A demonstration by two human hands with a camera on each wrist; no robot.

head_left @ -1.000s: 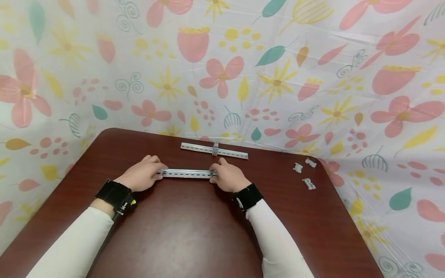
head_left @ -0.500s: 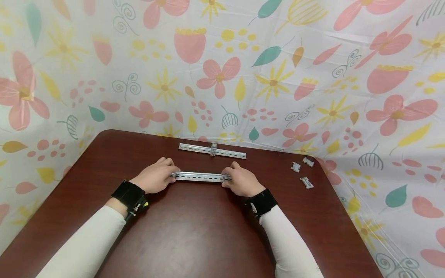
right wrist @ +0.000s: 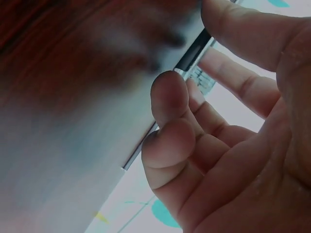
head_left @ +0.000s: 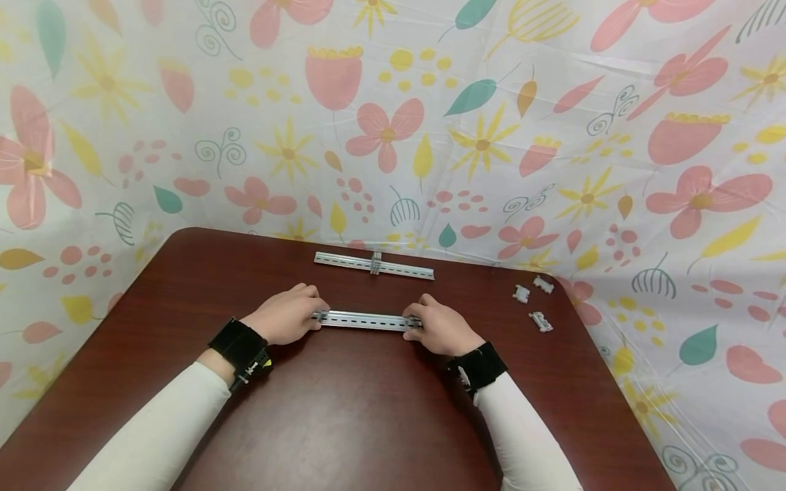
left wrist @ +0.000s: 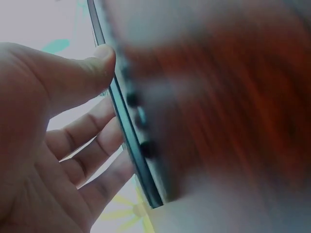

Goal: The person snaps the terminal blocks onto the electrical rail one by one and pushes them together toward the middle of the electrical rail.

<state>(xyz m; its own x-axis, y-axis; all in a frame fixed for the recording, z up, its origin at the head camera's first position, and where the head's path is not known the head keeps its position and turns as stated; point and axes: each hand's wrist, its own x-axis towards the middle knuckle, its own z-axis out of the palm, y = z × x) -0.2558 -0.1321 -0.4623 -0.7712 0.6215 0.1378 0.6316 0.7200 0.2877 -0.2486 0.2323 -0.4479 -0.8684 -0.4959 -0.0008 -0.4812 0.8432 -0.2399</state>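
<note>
In the head view, a slotted metal DIN rail (head_left: 365,320) lies crosswise over the dark red table, held at both ends. My left hand (head_left: 288,315) pinches its left end; the left wrist view shows the thumb in front and fingers behind the rail (left wrist: 127,128). At the right end my right hand (head_left: 443,327) grips it, with thumb and fingers on the rail's edge (right wrist: 193,51) in the right wrist view. Small grey pieces seem to sit on the rail beside each hand, partly hidden by the fingers.
Behind, a second DIN rail (head_left: 405,270) with a grey clip-like cluster (head_left: 376,263) at its middle lies near the table's back edge. Three small grey plastic parts (head_left: 541,322) are at the right. A floral curtain (head_left: 393,136) borders the table (head_left: 344,423).
Both hands have shifted to the right and slightly nearer with the DIN rail between them. The rear rail and the loose grey parts have stayed in place; the head view has shifted a little.
</note>
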